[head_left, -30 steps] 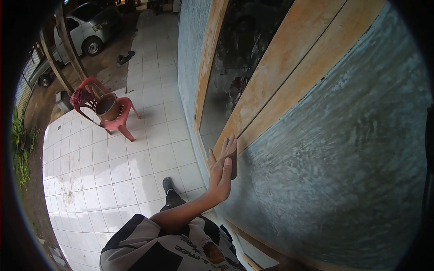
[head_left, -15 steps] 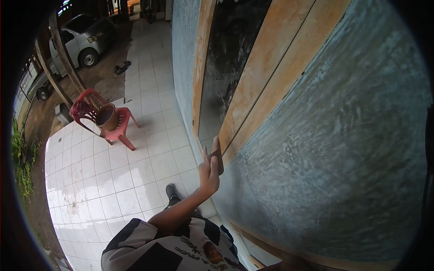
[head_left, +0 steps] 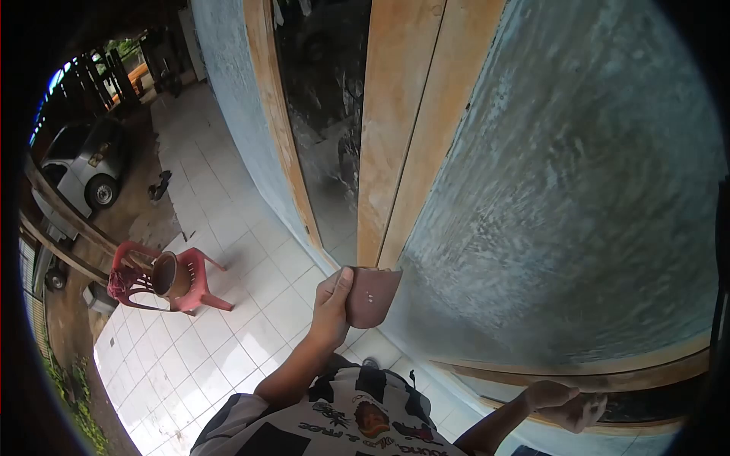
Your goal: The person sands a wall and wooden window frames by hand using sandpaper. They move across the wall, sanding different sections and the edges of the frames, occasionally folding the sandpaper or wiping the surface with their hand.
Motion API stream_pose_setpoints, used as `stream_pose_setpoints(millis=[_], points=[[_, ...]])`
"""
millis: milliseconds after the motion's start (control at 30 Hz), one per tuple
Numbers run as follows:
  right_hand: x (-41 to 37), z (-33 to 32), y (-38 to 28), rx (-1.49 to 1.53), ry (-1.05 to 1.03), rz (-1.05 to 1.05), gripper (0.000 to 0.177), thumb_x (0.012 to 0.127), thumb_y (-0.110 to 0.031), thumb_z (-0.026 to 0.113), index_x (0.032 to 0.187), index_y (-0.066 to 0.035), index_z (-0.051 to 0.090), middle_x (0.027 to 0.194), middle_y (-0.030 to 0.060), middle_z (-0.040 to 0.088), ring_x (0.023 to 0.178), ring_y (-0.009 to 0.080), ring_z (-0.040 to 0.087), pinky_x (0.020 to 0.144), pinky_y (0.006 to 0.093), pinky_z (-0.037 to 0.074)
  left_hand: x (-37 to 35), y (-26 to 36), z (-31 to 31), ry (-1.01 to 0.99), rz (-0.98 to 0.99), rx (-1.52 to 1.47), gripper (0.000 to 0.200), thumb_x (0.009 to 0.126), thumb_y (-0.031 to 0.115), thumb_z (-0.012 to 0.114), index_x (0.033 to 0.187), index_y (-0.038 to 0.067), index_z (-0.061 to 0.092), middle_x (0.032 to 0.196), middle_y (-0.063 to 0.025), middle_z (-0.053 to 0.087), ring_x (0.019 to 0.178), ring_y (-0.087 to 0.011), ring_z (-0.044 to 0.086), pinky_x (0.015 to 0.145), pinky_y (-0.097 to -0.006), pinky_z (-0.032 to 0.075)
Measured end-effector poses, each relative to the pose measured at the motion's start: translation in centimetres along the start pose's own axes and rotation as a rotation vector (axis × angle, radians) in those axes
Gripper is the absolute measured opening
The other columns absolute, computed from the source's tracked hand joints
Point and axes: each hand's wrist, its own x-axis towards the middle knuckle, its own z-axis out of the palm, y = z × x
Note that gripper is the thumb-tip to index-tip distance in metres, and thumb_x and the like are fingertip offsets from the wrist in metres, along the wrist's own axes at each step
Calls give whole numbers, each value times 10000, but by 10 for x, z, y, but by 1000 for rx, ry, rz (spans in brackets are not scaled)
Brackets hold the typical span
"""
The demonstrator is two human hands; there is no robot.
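My left hand [head_left: 332, 308] grips a curved piece of reddish-brown sandpaper [head_left: 374, 298], the thumb on its face and the other fingers behind it. The sheet is in front of the lower end of the wooden frame [head_left: 399, 114], beside the blue-grey wall [head_left: 555, 205]. At the lower right my right hand [head_left: 566, 406] has its fingers apart and loosely curled, with nothing visible in them, near a lower wooden frame [head_left: 654, 382].
A red plastic chair [head_left: 199, 281] on the white tiled floor [head_left: 262, 323] holds a brown bucket [head_left: 171, 275] and a dark red cloth [head_left: 119, 284]. A dark glass pane [head_left: 323, 114] fills the frame. A silver vehicle [head_left: 76, 171] stands at the left beyond wooden posts.
My left hand has turned, so the sandpaper's broad face now shows. My right hand has come into view at the lower right. The camera view has swung rightward.
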Motion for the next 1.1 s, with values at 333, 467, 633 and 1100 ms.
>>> stream_pose_setpoints(millis=[333,467,633,1100], points=[[-42,58,-262,870,-1028,729,412,838,-84,725,1198,-56,527,1141,174,610,1093,311,618,931,425,483,-2,36,-67,-501,-137,209,173,916,34,710,1073,-23,753,1041,-95,742,940,-128,654,867,-275,497],[-54,63,-286,893,-1370,880,295,862,-129,773,1094,-58,606,975,104,665,869,235,705,733,331,570,13,46,-105,-405,70,426,172,829,-24,771,1000,-5,763,923,-112,738,861,-171,672,836,-316,502],[-56,51,-306,859,-1432,936,148,880,-69,743,1014,-50,685,936,82,650,801,196,718,678,305,596,29,54,-118,-369,-12,501,287,757,-62,803,1026,25,758,882,-102,731,821,-173,688,781,-295,529],[-77,18,-291,689,-1073,1243,329,860,22,729,1176,-35,657,1076,127,699,881,256,743,760,309,612,50,16,-61,-882,196,559,171,707,-27,837,843,30,751,925,-78,683,1072,-266,663,889,-371,509]])
